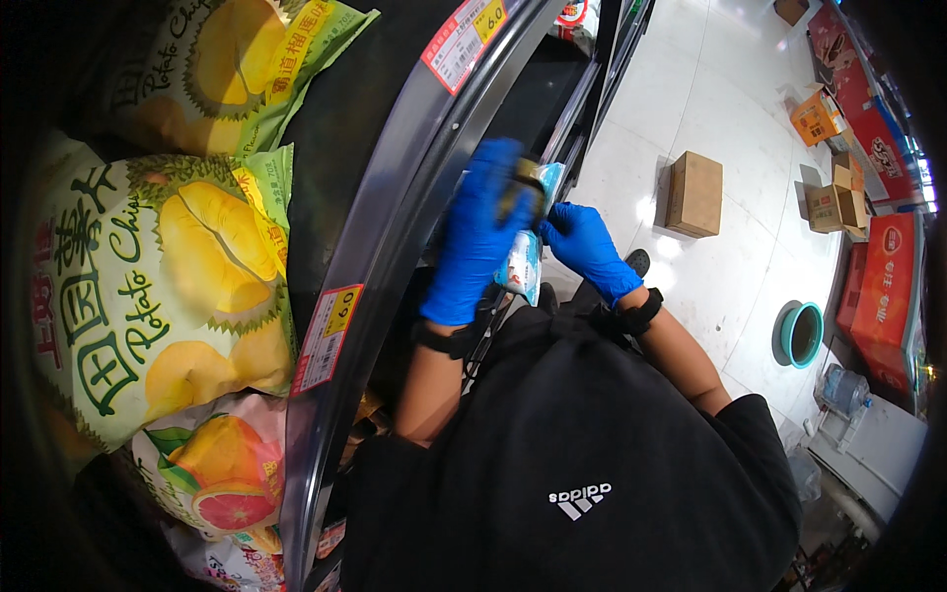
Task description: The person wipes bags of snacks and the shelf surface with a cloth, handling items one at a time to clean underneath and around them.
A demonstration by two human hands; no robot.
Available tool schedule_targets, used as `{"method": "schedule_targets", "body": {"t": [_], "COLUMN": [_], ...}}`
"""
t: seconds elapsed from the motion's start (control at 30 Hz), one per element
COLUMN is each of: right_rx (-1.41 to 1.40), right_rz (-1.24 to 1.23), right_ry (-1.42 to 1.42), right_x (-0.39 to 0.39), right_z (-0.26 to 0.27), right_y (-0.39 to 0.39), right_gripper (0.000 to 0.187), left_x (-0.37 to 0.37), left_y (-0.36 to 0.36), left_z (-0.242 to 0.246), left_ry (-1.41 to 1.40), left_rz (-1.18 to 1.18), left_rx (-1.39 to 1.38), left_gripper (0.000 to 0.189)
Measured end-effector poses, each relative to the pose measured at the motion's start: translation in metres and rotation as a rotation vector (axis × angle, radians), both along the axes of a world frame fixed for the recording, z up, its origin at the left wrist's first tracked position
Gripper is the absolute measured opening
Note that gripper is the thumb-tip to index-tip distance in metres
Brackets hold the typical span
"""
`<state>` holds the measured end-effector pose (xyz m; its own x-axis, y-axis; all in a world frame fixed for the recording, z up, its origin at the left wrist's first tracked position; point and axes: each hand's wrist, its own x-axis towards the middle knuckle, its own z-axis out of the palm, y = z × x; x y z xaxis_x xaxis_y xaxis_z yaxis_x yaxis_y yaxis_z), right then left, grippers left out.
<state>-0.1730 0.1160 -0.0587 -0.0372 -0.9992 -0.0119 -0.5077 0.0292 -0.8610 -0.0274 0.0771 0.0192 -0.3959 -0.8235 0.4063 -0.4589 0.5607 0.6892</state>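
My left hand (pixel 481 229), in a blue glove and blurred, reaches over the lower shelf. Its thumb and fingers close around a dark, yellowish item (pixel 524 185) too blurred to name. Just under it, blue-and-white plastic packaging (pixel 524 266) hangs at the shelf's edge. Another light-blue piece of packaging (pixel 551 177) shows above, and I cannot tell whether both belong to one packet. My right hand (pixel 588 248), also gloved in blue, has its fingers curled against the packaging's right side. Whether it pinches the packaging is hidden.
Durian potato chip bags (pixel 185 281) and a grapefruit-printed bag (pixel 222 466) fill the upper shelf at left. Its price-tag rail (pixel 370 251) runs beside my left arm. On the tiled floor stand a cardboard box (pixel 694 194), open cartons (pixel 836 196) and a teal bucket (pixel 803 334).
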Motion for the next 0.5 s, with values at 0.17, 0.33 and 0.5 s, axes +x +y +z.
{"method": "schedule_targets", "body": {"t": [0.17, 0.33, 0.5], "right_rx": [0.103, 0.064, 0.076], "right_rz": [-0.081, -0.099, -0.072], "right_ry": [0.026, -0.053, -0.116], "right_x": [0.001, 0.003, 0.007], "right_z": [-0.007, 0.0, -0.005], "right_y": [0.001, 0.002, -0.001], "right_gripper": [0.018, 0.019, 0.025], "left_x": [-0.01, 0.012, 0.051], "left_y": [-0.003, -0.019, -0.04], "left_z": [-0.031, -0.034, -0.05], "left_ry": [-0.627, -0.574, -0.172], "left_rz": [-0.061, -0.015, 0.0], "left_rx": [-0.208, -0.173, 0.092], "left_gripper": [0.055, 0.053, 0.043]}}
